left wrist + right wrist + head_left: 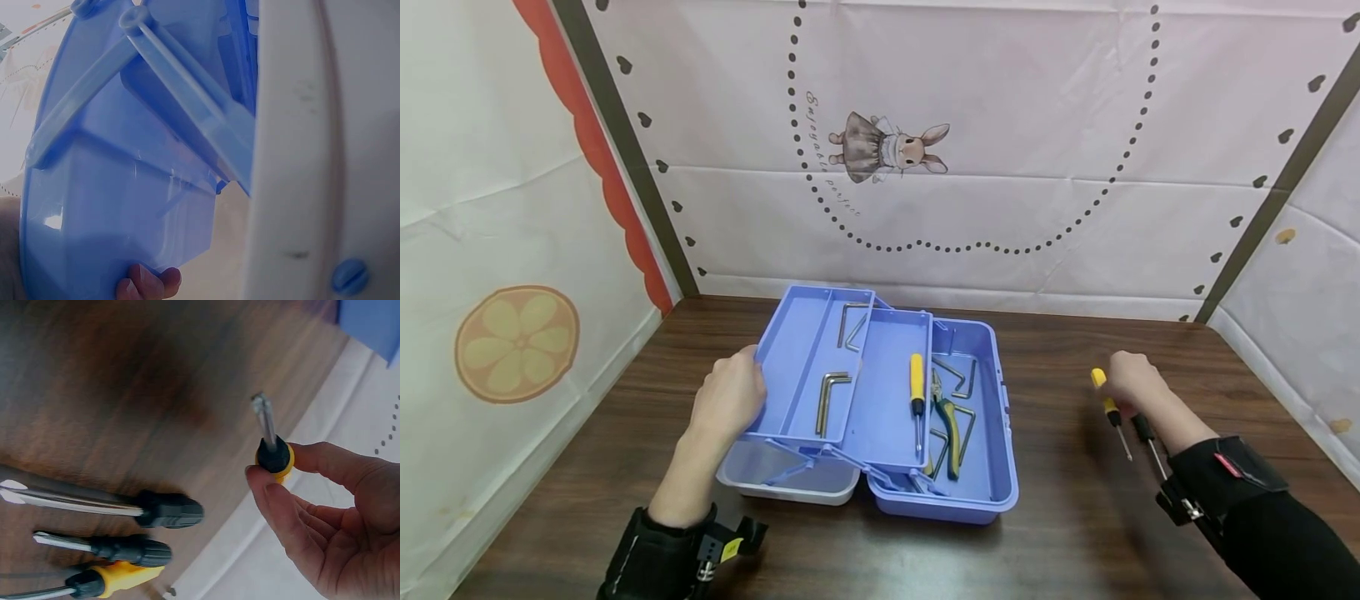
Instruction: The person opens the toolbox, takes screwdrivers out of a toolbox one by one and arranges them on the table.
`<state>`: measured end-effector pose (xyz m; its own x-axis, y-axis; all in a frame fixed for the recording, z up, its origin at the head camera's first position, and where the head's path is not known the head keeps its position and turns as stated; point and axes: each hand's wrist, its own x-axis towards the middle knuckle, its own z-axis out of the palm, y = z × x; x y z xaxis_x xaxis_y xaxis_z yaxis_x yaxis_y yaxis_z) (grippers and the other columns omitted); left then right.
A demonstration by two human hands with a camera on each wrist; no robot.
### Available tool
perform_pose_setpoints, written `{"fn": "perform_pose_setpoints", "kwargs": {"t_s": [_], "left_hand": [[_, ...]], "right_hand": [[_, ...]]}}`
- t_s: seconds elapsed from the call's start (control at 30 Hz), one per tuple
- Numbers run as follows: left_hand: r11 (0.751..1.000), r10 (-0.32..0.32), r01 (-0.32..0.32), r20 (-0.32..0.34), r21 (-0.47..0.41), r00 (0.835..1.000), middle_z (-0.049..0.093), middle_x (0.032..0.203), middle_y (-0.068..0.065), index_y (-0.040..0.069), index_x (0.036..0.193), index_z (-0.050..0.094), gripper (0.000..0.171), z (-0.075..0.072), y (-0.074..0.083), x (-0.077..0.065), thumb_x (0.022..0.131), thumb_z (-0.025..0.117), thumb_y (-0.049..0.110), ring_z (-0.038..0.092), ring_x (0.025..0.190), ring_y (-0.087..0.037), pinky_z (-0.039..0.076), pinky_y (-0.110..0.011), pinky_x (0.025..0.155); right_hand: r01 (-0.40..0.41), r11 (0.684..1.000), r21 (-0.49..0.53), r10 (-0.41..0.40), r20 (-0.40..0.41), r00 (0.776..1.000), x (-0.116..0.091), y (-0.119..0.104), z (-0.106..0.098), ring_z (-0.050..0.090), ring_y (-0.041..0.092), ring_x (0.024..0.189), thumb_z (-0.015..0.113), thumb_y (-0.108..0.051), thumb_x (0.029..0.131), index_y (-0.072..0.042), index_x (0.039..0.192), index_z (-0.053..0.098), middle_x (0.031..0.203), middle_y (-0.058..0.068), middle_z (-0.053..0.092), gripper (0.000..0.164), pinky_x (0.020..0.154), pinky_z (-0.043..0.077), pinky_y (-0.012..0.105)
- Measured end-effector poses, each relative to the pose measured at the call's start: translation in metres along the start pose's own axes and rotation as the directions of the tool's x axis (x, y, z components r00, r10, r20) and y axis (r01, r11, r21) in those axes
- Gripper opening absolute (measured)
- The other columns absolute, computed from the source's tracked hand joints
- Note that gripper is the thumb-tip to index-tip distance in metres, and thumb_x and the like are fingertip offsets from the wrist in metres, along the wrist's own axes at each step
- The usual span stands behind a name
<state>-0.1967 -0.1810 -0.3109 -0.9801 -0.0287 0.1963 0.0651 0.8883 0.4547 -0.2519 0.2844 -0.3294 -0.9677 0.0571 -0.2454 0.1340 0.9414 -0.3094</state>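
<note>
A blue toolbox (1003, 450) stands unfolded on the table, its tiered trays swung out to the left. My left hand (727, 392) grips the left edge of the upper tray (790, 358); its fingertips (150, 282) press against the tray's underside in the left wrist view. Several hex keys (824, 404) lie in that tray. One yellow screwdriver (917, 392) rests in the lower tray (880, 400), and pliers (951, 437) lie with more hex keys in the box bottom. Off to the right, my right hand (1131, 383) pinches a yellow-and-black screwdriver (275, 456) between thumb and fingers.
Black-handled screwdrivers (169, 509) and a yellow-handled one (128, 578) lie on the table beneath my right hand. The translucent lid (797, 479) sits under the trays at left. White printed cloth (1000, 125) walls the table's back and sides.
</note>
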Motion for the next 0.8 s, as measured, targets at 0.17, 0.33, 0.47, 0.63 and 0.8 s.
{"fn": "perform_pose_setpoints", "kwargs": {"t_s": [0.17, 0.33, 0.47, 0.63, 0.8], "left_hand": [[1.0, 0.002, -0.002, -0.006, 0.004, 1.0, 0.054, 0.101, -0.034, -0.015, 0.118, 0.044, 0.035, 0.0, 0.001, 0.0, 0.089, 0.036, 0.003, 0.059, 0.078, -0.041, 0.047, -0.051, 0.06], [1.0, 0.002, -0.002, -0.001, 0.004, 1.0, 0.054, 0.101, -0.035, -0.015, 0.117, 0.044, 0.035, 0.0, 0.001, -0.001, 0.089, 0.036, 0.002, 0.059, 0.077, -0.041, 0.047, -0.05, 0.059], [1.0, -0.006, 0.006, 0.004, 0.005, 1.0, 0.054, 0.101, -0.035, -0.015, 0.118, 0.044, 0.035, -0.001, 0.001, 0.0, 0.089, 0.036, 0.003, 0.059, 0.077, -0.041, 0.047, -0.05, 0.059], [1.0, -0.012, 0.012, 0.008, 0.003, 1.0, 0.054, 0.101, -0.034, -0.015, 0.119, 0.043, 0.035, 0.0, 0.0, 0.0, 0.09, 0.035, 0.004, 0.059, 0.078, -0.041, 0.048, -0.05, 0.06], [1.0, -0.012, 0.012, 0.003, 0.0, 1.0, 0.054, 0.101, -0.034, -0.015, 0.119, 0.043, 0.035, 0.0, 0.001, -0.001, 0.09, 0.035, 0.004, 0.059, 0.079, -0.042, 0.047, -0.051, 0.061]], "right_hand": [[-0.012, 0.999, -0.039, 0.013, 0.019, 1.0, 0.001, 0.008, 0.005, 0.058, 0.019, 0.044, 0.058, -0.004, 0.073, 0.012, 0.077, 0.049, 0.059, 0.017, 0.052, 0.019, 0.043, 0.047, 0.026], [-0.035, 0.997, -0.072, 0.037, 0.029, 0.999, 0.003, 0.013, 0.011, 0.058, 0.02, 0.043, 0.058, -0.002, 0.07, 0.011, 0.074, 0.048, 0.06, 0.019, 0.051, 0.017, 0.042, 0.046, 0.027], [-0.031, 0.996, -0.089, 0.034, 0.037, 0.999, 0.005, 0.015, 0.014, 0.058, 0.021, 0.042, 0.058, 0.0, 0.069, 0.01, 0.071, 0.047, 0.059, 0.02, 0.05, 0.016, 0.041, 0.046, 0.026], [-0.029, 0.994, -0.102, 0.033, 0.036, 0.999, 0.005, 0.014, 0.018, 0.057, 0.02, 0.04, 0.057, 0.0, 0.066, 0.008, 0.067, 0.047, 0.057, 0.019, 0.05, 0.013, 0.041, 0.046, 0.027], [-0.037, 0.993, -0.11, 0.041, 0.038, 0.998, 0.004, 0.013, 0.018, 0.057, 0.02, 0.04, 0.056, -0.001, 0.069, 0.009, 0.069, 0.047, 0.058, 0.019, 0.05, 0.013, 0.041, 0.046, 0.027]]}}
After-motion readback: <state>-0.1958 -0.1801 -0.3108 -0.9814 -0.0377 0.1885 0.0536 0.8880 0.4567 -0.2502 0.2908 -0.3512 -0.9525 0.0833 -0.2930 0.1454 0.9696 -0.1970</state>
